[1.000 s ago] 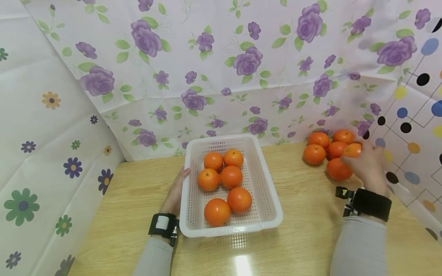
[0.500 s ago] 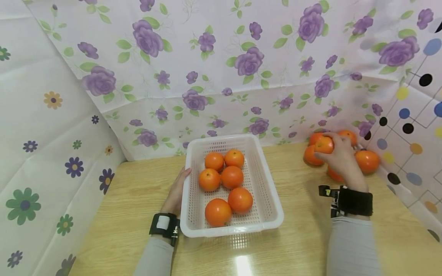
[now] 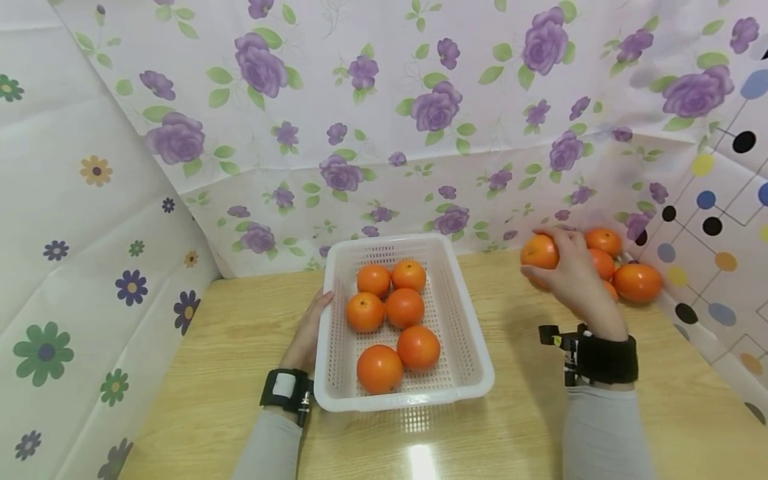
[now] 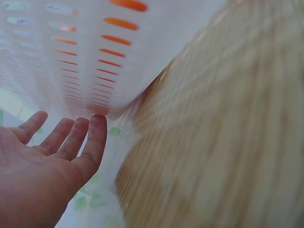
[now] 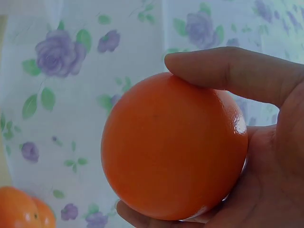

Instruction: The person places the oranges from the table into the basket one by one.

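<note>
In the head view my right hand [image 3: 573, 273] holds an orange [image 3: 539, 252] at the left side of a group of oranges. The right wrist view shows that orange [image 5: 173, 147] close up, thumb on one side and fingers on the other. My left hand [image 3: 307, 333] is at the left side of a white plastic basket [image 3: 480, 380], its fingertips by the outer wall. In the left wrist view the left hand [image 4: 61, 156] has its fingers loosely extended beside the slotted basket wall [image 4: 156, 33]. Several oranges [image 3: 403, 308] lie inside the basket.
Several more oranges [image 3: 638, 283] sit at the back right of the wooden table [image 3: 240, 333], partly hidden by my right hand. A floral sheet [image 3: 390, 133] hangs behind the table. Patterned sheets stand at the left and right sides.
My right hand has moved left across the group of oranges with an orange in its grip, uncovering an orange at the right. The left hand and the basket have stayed in place.
</note>
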{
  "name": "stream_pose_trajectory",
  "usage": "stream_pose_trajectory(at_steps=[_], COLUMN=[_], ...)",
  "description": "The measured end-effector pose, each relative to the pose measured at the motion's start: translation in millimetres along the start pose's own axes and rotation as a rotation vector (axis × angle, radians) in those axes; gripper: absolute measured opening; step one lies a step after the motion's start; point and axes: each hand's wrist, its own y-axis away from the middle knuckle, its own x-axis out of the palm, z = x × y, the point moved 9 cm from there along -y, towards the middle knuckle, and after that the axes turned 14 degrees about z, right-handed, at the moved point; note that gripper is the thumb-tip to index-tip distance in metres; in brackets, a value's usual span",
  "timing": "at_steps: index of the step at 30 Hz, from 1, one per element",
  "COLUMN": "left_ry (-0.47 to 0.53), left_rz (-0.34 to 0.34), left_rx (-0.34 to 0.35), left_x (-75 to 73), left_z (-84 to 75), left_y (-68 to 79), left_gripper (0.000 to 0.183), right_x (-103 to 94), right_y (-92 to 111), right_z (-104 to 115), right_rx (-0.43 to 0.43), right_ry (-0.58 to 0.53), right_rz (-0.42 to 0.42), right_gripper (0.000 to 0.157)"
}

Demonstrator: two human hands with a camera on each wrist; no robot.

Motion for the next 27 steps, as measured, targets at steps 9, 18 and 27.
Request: stream_pose_trajectory(at_steps=[9,18,27], left_ry=[-0.005,-0.006,-0.018], left_rz=[0.005,-0.003,-0.034], left_rx=[-0.001,-0.006,-0.021], left_x=[-0.4,0.2,-2.1], left_z=[-0.3,1.4,0.5], left_y=[-0.2,-2.1,1.5], left_gripper=[0.063,0.065,0.065], right_x=[7.0,12.3,20.8], right_y=[5,2,-5], right_z=[25,38,57], right_rx=[-0.073,-0.135,-0.126], right_ry=[0.007,-0.002,0.037], right_rz=[0.022,0.023,0.046], right_gripper=[0.072,0.071,0.072])
